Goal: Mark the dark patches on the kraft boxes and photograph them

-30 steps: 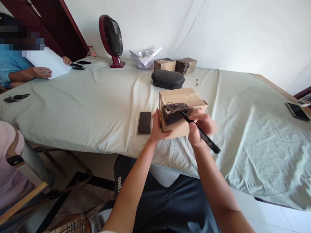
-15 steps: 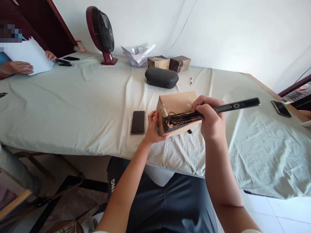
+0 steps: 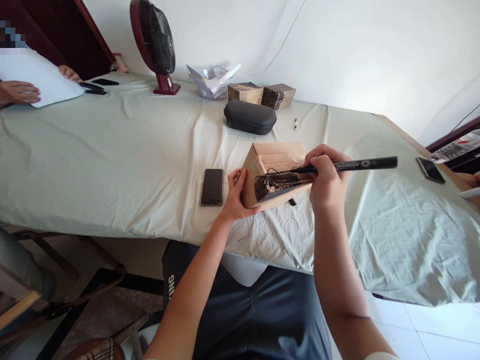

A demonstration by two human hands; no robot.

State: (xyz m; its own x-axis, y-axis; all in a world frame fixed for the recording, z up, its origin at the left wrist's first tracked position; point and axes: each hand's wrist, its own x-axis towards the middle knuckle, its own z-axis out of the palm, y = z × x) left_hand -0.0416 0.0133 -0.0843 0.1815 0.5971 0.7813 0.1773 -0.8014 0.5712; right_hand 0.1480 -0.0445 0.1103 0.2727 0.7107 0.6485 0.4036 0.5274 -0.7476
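Observation:
In the head view, my left hand [image 3: 237, 197] grips the left end of a brown cardboard box [image 3: 281, 156], which is tilted over the cloth. Dense dark scribbles cover part of the box's near side. My right hand [image 3: 327, 175] is closed around a black marker pen [image 3: 365, 163]. The marker's tip points left and lies against the scribbled area, as far as I can see. A small black piece [image 3: 292, 202], perhaps the pen's cap, shows on the cloth below the box. Left of my left hand lies a dark smartphone [image 3: 212, 187].
Behind the box are a black zippered case [image 3: 250, 118] and two scribbled cardboard boxes [image 3: 278, 97]. A plastic basket [image 3: 210, 89] and a fan [image 3: 161, 50] stand by the wall. Another phone [image 3: 430, 170] lies at the right. At far left, another person's hands hold a white sheet [image 3: 48, 82].
The marker's tip has moved right along the scribbled side, and its back end has dipped slightly. The box has turned a little in my left hand. The view has shifted slightly.

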